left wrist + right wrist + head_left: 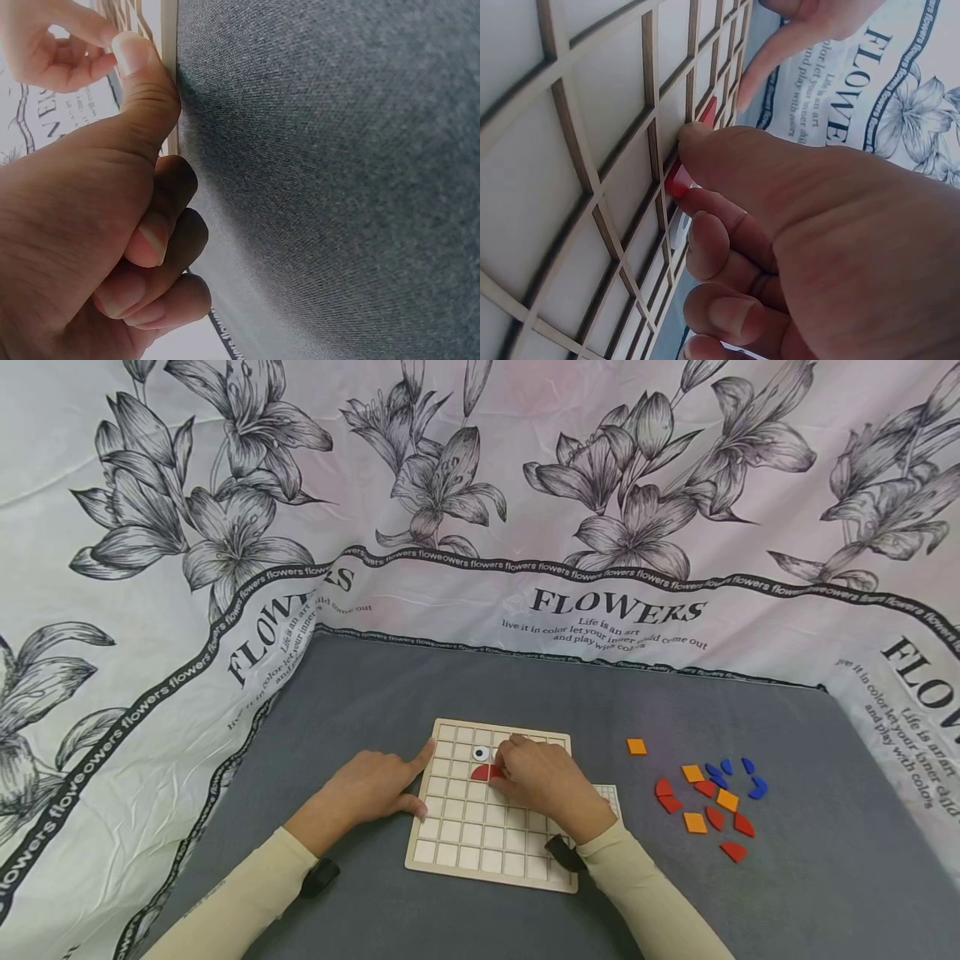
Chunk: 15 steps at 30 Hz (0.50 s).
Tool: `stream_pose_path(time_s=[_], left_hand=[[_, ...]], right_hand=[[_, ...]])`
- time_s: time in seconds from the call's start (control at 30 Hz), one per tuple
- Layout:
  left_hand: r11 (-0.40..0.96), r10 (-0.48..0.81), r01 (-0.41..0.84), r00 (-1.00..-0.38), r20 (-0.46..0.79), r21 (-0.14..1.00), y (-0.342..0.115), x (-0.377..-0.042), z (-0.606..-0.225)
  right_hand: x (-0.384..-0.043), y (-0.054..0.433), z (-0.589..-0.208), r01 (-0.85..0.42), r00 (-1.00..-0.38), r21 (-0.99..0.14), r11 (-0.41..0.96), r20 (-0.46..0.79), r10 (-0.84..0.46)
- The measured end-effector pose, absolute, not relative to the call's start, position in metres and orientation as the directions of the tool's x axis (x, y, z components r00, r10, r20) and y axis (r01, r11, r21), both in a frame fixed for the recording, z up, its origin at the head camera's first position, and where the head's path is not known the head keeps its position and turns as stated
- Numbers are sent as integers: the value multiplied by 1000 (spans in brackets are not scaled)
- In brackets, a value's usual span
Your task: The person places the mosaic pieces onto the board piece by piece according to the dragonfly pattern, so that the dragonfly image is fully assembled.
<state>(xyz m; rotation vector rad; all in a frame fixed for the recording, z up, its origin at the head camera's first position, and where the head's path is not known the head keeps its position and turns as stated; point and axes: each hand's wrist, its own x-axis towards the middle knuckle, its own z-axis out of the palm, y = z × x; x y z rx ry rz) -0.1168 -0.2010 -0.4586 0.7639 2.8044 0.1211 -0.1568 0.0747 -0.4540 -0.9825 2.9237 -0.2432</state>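
Observation:
A wooden grid board (450,835) lies flat on the grey cloth. My left hand (371,785) touches its left edge, index finger and thumb spread along the rim; the left wrist view shows the other fingers (154,292) curled beside the edge. Over the board's upper middle, my right hand (543,777) pinches a red quarter-circle piece (679,180) between thumb and index finger, at a grid cell. Directly left of it sits another red quarter-circle piece (480,772), with a round white eye piece (480,752) above that. My right fingers hide the cells under them.
A smaller gridded card (609,793) shows partly behind the right wrist. On the cloth to the right are scattered orange squares (637,747), red quarter-circles (734,852) and blue pieces (758,789). A flower-printed curtain (480,602) borders the back and left.

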Motion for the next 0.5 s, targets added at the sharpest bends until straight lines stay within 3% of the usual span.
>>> stream_pose_path(time_s=[0.5], left_hand=[[872,489,475,-846,-211,118,-198,-117,-457]], right_hand=[[-152,86,-441,-613,-780,-218,759,16,-626]])
